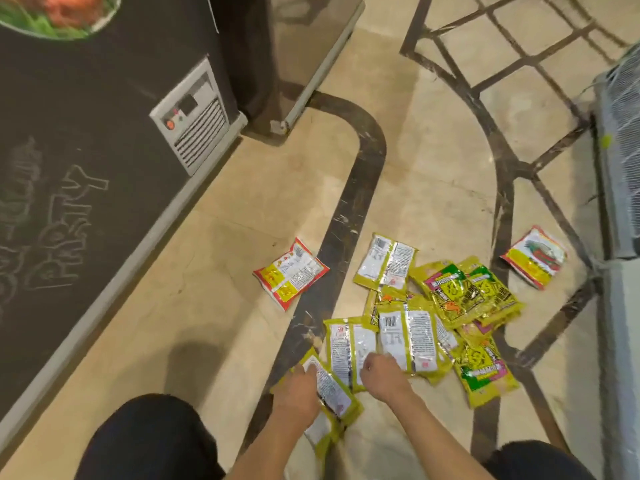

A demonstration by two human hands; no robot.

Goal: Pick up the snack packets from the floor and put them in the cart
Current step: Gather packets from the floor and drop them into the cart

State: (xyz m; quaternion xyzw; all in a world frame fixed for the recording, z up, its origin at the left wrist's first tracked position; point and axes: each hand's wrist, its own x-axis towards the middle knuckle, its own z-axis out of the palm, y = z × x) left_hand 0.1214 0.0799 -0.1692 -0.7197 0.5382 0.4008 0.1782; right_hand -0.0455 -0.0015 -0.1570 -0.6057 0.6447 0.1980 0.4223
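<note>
Several yellow snack packets (433, 306) lie in a loose heap on the tiled floor, some face down with white labels up. My left hand (298, 393) grips a small stack of yellow packets (332, 393) just above the floor. My right hand (384, 374) reaches onto the near edge of a face-down yellow packet (349, 344), fingers curled over it. One red-and-yellow packet (291, 273) lies apart to the left, and another red-and-yellow packet (535, 261) lies to the right. No cart is in view.
A dark chest freezer (86, 168) with a grey vent panel stands along the left. A second cabinet (304, 64) stands behind it. A white unit (620, 168) lines the right edge. My knees fill the bottom corners.
</note>
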